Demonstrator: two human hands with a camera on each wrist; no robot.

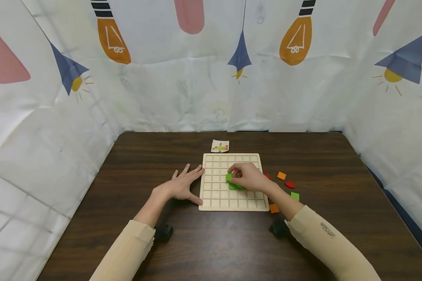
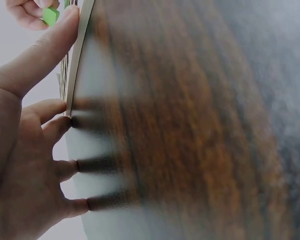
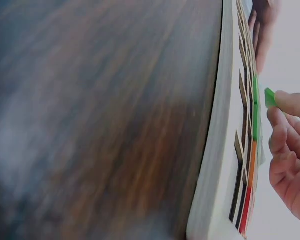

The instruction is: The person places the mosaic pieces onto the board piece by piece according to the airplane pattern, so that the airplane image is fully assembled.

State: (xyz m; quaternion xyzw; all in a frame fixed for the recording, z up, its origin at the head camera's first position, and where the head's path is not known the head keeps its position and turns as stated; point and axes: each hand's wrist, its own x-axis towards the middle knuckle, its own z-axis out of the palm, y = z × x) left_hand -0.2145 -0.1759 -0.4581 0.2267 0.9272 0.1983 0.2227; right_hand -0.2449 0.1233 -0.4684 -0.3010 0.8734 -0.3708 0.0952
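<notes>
My right hand (image 1: 250, 177) pinches a small green tile (image 1: 229, 177) between thumb and index finger, over the middle of a pale wooden grid board (image 1: 214, 208). In the right wrist view the pinched green tile (image 3: 270, 98) is tilted and held just off the board's face. Below it, green tiles (image 1: 236, 186) lie in the grid, partly hidden by the hand. An orange tile (image 3: 252, 162) and a red tile (image 3: 245, 210) also sit in the board. With fingers spread, my left hand (image 1: 179, 187) touches the board's left edge with its thumb and index fingertip.
Behind the board lies a small card (image 1: 220, 146) with a coloured grid picture. Right of the board are loose tiles: orange (image 1: 281, 175), red (image 1: 290, 184), green (image 1: 295, 196) and another orange piece (image 1: 274, 208) by the near right corner. A printed white curtain (image 1: 197, 97) surrounds the brown table (image 1: 147, 156).
</notes>
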